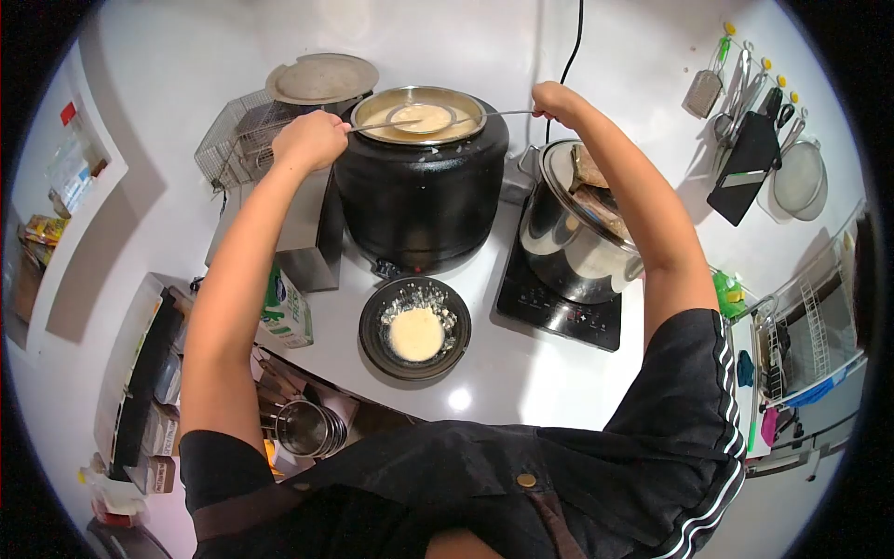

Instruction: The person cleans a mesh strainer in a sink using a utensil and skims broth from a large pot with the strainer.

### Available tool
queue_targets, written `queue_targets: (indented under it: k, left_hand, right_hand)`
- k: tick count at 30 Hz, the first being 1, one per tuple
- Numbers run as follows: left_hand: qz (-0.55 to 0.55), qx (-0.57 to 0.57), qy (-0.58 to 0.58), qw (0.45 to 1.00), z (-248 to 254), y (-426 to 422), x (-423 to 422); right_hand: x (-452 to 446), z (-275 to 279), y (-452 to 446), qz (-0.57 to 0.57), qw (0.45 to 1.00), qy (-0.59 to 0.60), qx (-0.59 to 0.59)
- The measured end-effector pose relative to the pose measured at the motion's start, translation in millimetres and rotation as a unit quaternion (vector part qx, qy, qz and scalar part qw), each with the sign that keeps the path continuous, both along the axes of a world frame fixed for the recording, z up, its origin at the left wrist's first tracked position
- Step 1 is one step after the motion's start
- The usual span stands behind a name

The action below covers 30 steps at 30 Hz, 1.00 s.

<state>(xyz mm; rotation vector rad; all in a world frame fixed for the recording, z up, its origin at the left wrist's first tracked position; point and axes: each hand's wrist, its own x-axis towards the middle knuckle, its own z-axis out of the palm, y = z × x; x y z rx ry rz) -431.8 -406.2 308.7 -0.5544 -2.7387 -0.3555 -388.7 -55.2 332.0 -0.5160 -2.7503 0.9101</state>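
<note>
A black soup warmer [419, 200] with a metal-rimmed inner pot holds cloudy pale-brown liquid. Over its opening, my right hand [562, 101] grips the thin handle of a round-rimmed strainer [453, 118], whose bowl sits in the liquid with pale paste inside. From the other side, my left hand [312, 141] is closed round a slim metal utensil [377, 126]; its tip reaches into the strainer, and its exact shape is hard to make out. In front of the warmer, a dark bowl [371, 349] contains a smooth pale mound with crumbly bits around it.
A lidded steel pot [563, 247] stands on a black induction cooktop [559, 312] at right. Left of the bowl is a carton [286, 312]. A wire basket [223, 140] and round lid [321, 79] lie behind my left hand. Utensils [745, 102] hang on the right wall.
</note>
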Motion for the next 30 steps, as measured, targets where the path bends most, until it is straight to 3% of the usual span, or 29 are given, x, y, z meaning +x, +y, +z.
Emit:
queue_targets:
  k: [3, 6, 8, 18, 21, 23, 30]
  left_hand:
    - [0.025, 0.003, 0.033, 0.999, -0.5, -4.3, -0.1]
    - [0.011, -0.024, -0.043, 0.999, 3.9, -4.9, 0.4]
    - [0.032, -0.017, -0.052, 0.998, 7.7, -9.8, -0.3]
    - [0.015, -0.023, -0.044, 0.999, 10.2, -10.8, 7.2]
    - [0.044, -0.016, -0.03, 0.998, 13.1, -10.7, 12.4]
    - [0.006, -0.037, -0.035, 0.999, 12.2, -7.5, 14.0]
    - [-0.014, -0.052, -0.031, 0.998, 14.4, -4.5, 15.7]
  right_hand:
    - [-0.3, 0.4, -2.2, 0.0, 0.999, -0.029, 0.02]
    - [-8.7, -3.6, 4.3, -0.017, 1.0, 0.015, -0.02]
    - [-1.1, 3.8, -0.5, -0.019, 0.999, -0.041, 0.022]
    - [0.0, 0.9, 4.1, -0.016, 1.0, 0.004, 0.001]
    - [2.0, 0.8, 3.6, 0.004, 0.999, -0.015, 0.044]
    - [-6.7, -3.1, 9.2, -0.048, 0.998, -0.021, -0.018]
    - [3.6, -1.3, 6.2, -0.038, 0.999, 0.001, -0.015]
